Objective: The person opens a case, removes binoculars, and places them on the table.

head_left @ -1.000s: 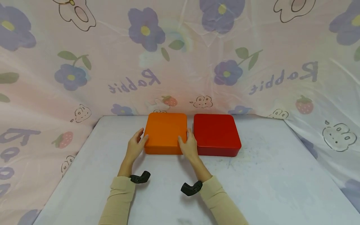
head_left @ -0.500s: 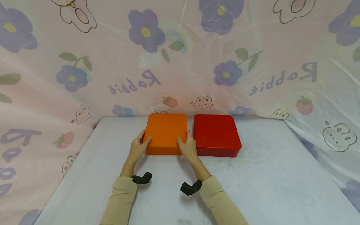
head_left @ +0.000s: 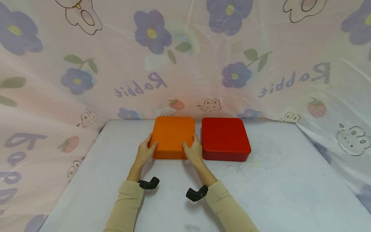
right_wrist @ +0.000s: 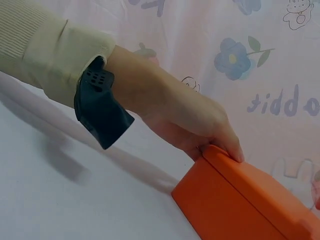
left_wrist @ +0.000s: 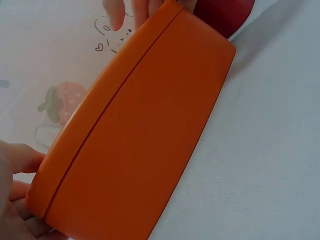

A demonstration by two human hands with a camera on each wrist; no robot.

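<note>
Orange box (head_left: 174, 137) sits on the white tabletop (head_left: 275, 187) near the far edge, just beside a red box (head_left: 225, 138); a narrow gap separates them. In the head view we see the left hand (head_left: 146, 151) curled on the orange box's near-left corner and the right hand (head_left: 193, 150) curled on its near-right corner, thumbs on top. We judge the step as the grip on the lid, with both hands set; a next move would call for an even pull from both sides so it stays level. Count: two boxes, two hands, two black wrist mounts (head_left: 149, 184), one tabletop.

Left wrist view: the orange box (left_wrist: 145, 130) fills the frame, its lid seam visible; fingertips of the left hand (left_wrist: 17, 200) wrap its corner, and fingers of the right hand (left_wrist: 131, 10) show at the far end. A bit of the red box (left_wrist: 222, 15) shows behind.

Right wrist view: the left hand (right_wrist: 200, 125) grips the orange box (right_wrist: 240, 200) at its corner. The printed cloth backdrop (right_wrist: 260, 60) hangs behind.
</note>
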